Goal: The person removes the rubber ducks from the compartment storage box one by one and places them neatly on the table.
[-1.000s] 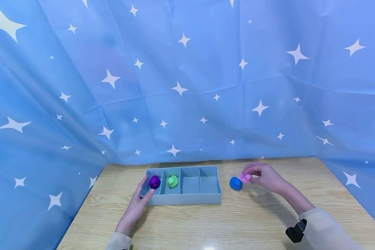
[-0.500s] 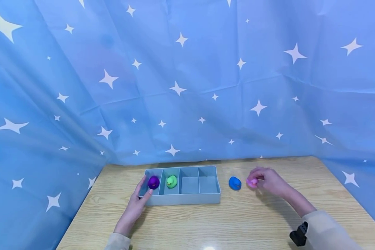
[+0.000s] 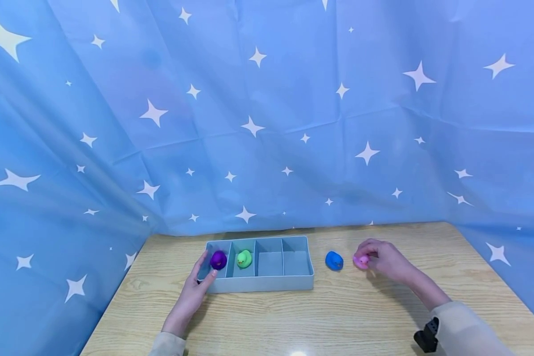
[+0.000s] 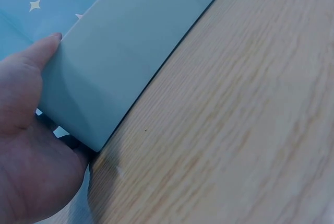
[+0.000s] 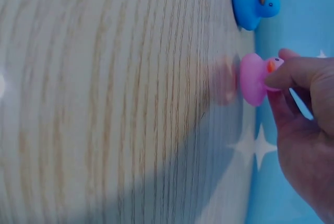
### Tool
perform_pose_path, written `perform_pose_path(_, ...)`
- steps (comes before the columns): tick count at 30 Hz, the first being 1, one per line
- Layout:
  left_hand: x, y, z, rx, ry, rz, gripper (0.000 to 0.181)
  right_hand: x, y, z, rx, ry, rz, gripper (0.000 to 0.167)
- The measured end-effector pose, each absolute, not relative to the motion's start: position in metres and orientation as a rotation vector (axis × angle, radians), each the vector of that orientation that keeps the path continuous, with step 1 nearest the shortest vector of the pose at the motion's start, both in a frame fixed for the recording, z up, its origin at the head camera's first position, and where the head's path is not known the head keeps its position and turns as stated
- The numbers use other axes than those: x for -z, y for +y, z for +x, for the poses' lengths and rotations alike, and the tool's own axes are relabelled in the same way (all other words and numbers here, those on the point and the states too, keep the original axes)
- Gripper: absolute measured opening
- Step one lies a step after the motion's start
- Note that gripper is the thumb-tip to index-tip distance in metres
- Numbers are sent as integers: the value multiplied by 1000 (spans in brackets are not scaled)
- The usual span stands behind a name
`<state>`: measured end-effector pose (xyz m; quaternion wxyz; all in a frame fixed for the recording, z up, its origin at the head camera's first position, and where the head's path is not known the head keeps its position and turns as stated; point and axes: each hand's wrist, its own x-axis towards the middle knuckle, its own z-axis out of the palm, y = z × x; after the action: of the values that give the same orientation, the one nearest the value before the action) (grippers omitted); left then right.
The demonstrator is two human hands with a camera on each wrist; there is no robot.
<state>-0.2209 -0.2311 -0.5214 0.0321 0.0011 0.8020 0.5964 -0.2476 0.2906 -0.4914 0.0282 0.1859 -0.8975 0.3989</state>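
My left hand (image 3: 195,289) grips the left end of a grey-blue box (image 3: 262,284) with a row of compartments. In the left wrist view its thumb lies on the rim of the box (image 4: 120,51), and the other fingers are partly hidden behind the end. A purple rubber duck (image 3: 218,260) sits in the leftmost compartment, a green rubber duck (image 3: 244,258) in the one beside it. Right of the box, my right hand (image 3: 384,259) pinches a pink rubber duck (image 5: 252,80) by its head, low at the table; whether its base touches the wood I cannot tell.
A blue rubber duck (image 3: 334,261) stands on the wooden table (image 3: 267,321) between the box and the pink duck. Blue cloth (image 3: 267,188) with white stars hangs along the table's back and sides.
My right hand has moved the pink duck rightward and slightly lower, from against the blue duck to a small gap away. The left hand still holds the box.
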Motion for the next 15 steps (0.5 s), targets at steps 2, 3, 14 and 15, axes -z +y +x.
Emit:
perform_pose_path(2,521,-231,-221,-1833,2470,-3,73,492,290,-247,-1222,-2768,583,32)
perform_pose_path(3,521,-231,-221,-1831,2470,-5,72,492,290,-247,-1219,-2769,586,33)
perform_pose_path(14,521,-229,-220,-1828,2468,-18,72,494,287,-246,-1187,-2770,594,38)
perform_pose_path(15,520,-229,-220,-1827,2470,-15,72,495,287,-246,-1190,-2768,597,38)
